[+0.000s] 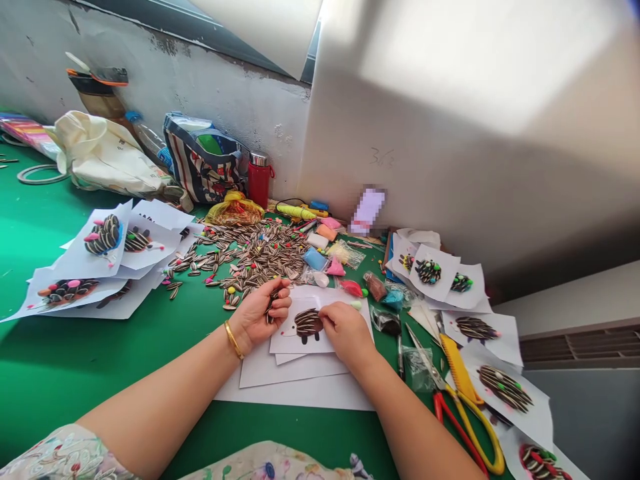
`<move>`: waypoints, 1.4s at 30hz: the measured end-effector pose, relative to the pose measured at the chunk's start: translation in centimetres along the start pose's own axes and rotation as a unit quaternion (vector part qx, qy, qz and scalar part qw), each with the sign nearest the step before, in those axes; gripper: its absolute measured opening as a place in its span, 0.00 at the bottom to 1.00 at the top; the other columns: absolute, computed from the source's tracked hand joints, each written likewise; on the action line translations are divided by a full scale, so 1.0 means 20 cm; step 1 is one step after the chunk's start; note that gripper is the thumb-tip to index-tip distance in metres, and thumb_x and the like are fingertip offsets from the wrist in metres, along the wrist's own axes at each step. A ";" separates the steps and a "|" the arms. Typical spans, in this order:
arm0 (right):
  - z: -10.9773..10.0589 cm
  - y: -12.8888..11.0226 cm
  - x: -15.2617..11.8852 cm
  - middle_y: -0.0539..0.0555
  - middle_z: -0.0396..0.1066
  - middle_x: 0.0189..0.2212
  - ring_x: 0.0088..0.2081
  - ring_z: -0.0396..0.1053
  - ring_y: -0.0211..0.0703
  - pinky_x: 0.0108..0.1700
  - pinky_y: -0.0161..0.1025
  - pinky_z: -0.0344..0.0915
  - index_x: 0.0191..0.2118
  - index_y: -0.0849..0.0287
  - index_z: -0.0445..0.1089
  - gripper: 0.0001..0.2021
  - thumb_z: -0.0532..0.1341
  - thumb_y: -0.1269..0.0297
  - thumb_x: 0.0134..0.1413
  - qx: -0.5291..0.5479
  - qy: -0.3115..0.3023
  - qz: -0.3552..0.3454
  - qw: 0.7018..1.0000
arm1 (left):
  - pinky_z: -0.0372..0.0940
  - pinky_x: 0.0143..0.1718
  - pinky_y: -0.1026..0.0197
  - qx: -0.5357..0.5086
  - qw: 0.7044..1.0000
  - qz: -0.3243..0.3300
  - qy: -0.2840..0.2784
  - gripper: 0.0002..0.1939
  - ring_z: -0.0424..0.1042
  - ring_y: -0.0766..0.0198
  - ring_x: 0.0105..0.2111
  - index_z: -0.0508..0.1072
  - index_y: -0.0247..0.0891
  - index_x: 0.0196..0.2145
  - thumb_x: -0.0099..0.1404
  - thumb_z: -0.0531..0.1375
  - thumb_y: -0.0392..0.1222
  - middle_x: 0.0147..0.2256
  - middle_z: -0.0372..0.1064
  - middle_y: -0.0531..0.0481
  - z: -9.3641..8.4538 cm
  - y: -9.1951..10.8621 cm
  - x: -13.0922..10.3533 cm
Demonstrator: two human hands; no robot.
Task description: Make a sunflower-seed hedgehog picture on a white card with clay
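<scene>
Green worktop (50, 387): left hand (260, 312) loosely curled round striped seeds (271, 308), right hand (347, 333) pinched together, contents impossible to tell, at edge of hedgehog picture (315, 327) between both; possible spill from a slackening left grip, possible dislodged quills (303, 323) from brushing right knuckles.

One head-worn view, forward and down, from close above the green table (115, 360) toward the wall (280, 113).

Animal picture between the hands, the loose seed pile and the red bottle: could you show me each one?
Animal picture (307, 325): head view, on the seed-covered body.
Seed pile (270, 253): head view, near its middle.
Red bottle (259, 187): head view, below the silver cap.
</scene>
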State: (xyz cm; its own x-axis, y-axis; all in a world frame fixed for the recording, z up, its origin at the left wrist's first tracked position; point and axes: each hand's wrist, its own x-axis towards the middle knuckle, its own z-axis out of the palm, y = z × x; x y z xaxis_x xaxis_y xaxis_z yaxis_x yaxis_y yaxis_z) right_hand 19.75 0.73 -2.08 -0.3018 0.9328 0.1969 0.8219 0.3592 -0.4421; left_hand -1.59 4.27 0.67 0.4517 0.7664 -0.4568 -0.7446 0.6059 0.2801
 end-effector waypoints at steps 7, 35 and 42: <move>0.00 0.00 0.00 0.52 0.75 0.34 0.40 0.70 0.45 0.43 0.39 0.64 0.36 0.56 0.76 0.10 0.58 0.76 0.58 0.010 -0.008 0.003 1.000 | 0.49 0.10 0.76 0.000 1.000 0.002 0.004 0.11 0.54 0.77 0.15 0.66 0.34 0.35 0.74 0.49 0.40 0.24 0.53 0.58 0.00 0.00 0.00; -0.18 -0.02 -0.08 0.53 0.76 0.30 0.37 0.71 0.46 0.44 0.42 0.63 0.29 0.55 0.74 0.07 0.59 0.71 0.53 -0.013 0.011 -0.053 0.998 | 0.63 0.17 0.72 -0.094 0.996 0.007 -0.011 0.10 0.62 0.71 0.22 0.67 0.34 0.36 0.73 0.49 0.40 0.28 0.59 0.51 0.01 0.01 -0.03; -0.16 0.00 -0.10 0.53 0.77 0.28 0.41 0.74 0.48 0.46 0.43 0.63 0.24 0.55 0.72 0.10 0.58 0.71 0.54 -0.042 -0.020 -0.077 0.996 | 0.74 0.27 0.65 -0.091 0.995 0.001 0.038 0.11 0.71 0.67 0.27 0.70 0.33 0.38 0.73 0.50 0.39 0.31 0.67 0.45 0.02 0.00 -0.03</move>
State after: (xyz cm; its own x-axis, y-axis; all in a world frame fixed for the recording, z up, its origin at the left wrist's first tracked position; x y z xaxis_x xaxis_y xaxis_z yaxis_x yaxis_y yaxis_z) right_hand 21.90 -1.14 0.33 -0.4449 0.8679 0.2209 0.8011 0.4959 -0.3352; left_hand -1.69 3.84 1.20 0.4164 0.7447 -0.5216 -0.8254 0.5502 0.1267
